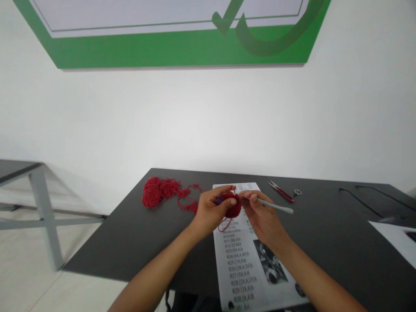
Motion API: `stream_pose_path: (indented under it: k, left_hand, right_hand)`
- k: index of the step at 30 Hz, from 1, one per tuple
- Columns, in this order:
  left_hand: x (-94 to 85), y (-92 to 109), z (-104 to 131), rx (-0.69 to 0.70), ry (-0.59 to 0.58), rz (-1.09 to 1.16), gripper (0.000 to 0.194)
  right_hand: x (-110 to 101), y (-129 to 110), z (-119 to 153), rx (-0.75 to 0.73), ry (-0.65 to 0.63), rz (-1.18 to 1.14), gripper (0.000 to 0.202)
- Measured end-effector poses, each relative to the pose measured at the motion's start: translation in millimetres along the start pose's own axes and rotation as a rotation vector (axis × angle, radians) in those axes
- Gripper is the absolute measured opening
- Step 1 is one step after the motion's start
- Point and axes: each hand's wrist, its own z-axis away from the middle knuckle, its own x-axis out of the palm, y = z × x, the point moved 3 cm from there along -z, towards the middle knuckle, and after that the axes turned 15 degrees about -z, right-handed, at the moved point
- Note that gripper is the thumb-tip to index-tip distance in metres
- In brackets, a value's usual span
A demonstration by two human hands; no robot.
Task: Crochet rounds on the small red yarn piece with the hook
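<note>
My left hand (209,209) is closed around a small red crocheted piece (233,209), its thumb pressed on the front. A bit of purple (220,199) shows between the fingers; I cannot make out what it is. In my right hand (260,214) is a crochet hook with a grey handle (276,206), its tip at the upper edge of the red piece. A strand of red yarn runs up over my left index finger, and a loop hangs below the piece. Loose yarn (188,197) trails left to a red yarn ball (154,193).
Under my hands lies a printed pattern sheet (234,268). Red-handled thread snips (282,191) and a small metal ring (297,192) lie to the right. Glasses (364,203) and another paper (394,240) are at the far right of the dark table (130,242). A wall stands behind.
</note>
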Motion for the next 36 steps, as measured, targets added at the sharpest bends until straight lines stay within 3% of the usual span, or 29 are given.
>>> stream_pose_path:
  k: [5, 9, 23, 36]
  left_hand:
    - [2.5, 1, 1, -0.009, 0.014, -0.08, 0.031]
    - [4.9, 2, 2, -0.028, 0.008, -0.073, 0.032]
    - [5.8, 1, 3, -0.056, -0.009, -0.037, 0.035]
    - [3.5, 1, 6, 0.127, 0.082, -0.229, 0.029]
  right_hand:
    - [1, -9, 6, -0.144, 0.048, 0.339, 0.023]
    - [6, -18, 10, -0.228, 0.056, 0.455, 0.023]
    - [7, -21, 14, -0.438, -0.121, 0.627, 0.008]
    - [15, -24, 17, -0.599, -0.232, 0.807, 0.013]
